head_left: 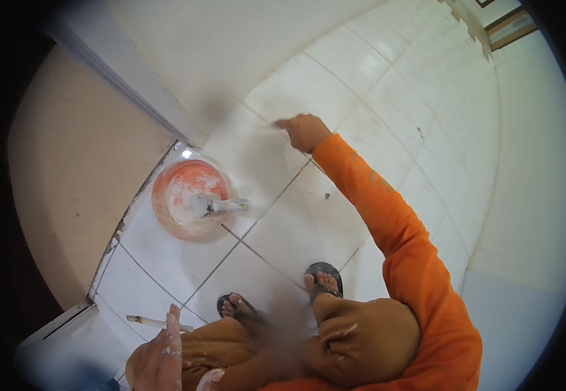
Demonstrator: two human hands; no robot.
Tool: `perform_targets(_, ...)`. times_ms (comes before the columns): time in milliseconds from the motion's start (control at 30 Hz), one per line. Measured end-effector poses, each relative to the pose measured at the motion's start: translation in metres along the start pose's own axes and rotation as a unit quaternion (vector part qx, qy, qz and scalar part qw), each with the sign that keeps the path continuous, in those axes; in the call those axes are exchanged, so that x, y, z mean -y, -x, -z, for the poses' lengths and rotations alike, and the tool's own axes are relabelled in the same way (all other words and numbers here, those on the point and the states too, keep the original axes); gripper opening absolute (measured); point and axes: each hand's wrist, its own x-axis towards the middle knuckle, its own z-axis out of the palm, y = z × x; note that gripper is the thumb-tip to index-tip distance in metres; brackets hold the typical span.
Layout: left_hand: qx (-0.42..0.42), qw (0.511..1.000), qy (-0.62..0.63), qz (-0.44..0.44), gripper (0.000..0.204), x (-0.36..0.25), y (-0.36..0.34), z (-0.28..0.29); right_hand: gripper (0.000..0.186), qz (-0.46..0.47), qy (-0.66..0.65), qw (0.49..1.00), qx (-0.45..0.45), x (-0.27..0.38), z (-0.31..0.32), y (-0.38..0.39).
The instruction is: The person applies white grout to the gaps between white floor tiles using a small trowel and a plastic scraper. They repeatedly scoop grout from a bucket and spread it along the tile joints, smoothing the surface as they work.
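My left hand (159, 362), smeared with white, is at the lower left above my knee. A cigarette (159, 322) with a burnt tip rests between its fingers. My right hand (306, 132) reaches forward at the end of an orange sleeve. Its index finger points left and the other fingers are curled; whatever may be inside them is hidden. To its lower left, a round orange-red tub (164, 199) coated with white paste stands on the tiles. A putty knife (221, 205) lies across the tub, its whitened blade inside and its handle sticking out over the right rim.
White floor tiles (283, 215) with dark joints lie around my sandalled feet. A pale wall corner (185, 124) rises behind the tub, and a beige panel (87, 169) stands to the left. Another pale wall (524, 195) runs along the right. Blurry spots cover parts of the picture.
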Motion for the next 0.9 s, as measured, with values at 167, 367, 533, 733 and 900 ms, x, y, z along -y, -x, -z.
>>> perform_targets(167, -0.025, 1.000, 0.011, 0.013, 0.068, 0.004, 0.008, -0.003, 0.039, 0.026, 0.155, 0.987, -0.030, 0.043, -0.043, -0.023)
perform_targets(367, 0.010, 0.998, -0.035, 0.049, 0.068, 0.012, 0.011, 0.005, 0.041, 0.119, 0.037, 0.990, 0.061, 0.097, -0.075, 0.028)
perform_targets(533, 0.008, 0.993, 0.102, 0.061, 0.068, 0.011, -0.003, 0.001, 0.049, 0.047, -0.009, 0.998, -0.034, 0.035, -0.024, -0.031)
perform_targets(733, -0.006, 0.998, 0.062, 0.032, 0.070, 0.009, -0.015, 0.004, 0.051, 0.125, 0.095, 0.988, 0.010, -0.003, -0.004, -0.127)
perform_targets(900, 0.023, 0.999, -0.019, 0.039, 0.070, 0.013, -0.014, 0.007, 0.058, 0.112, 0.079, 0.985, 0.107, 0.004, 0.001, -0.134)
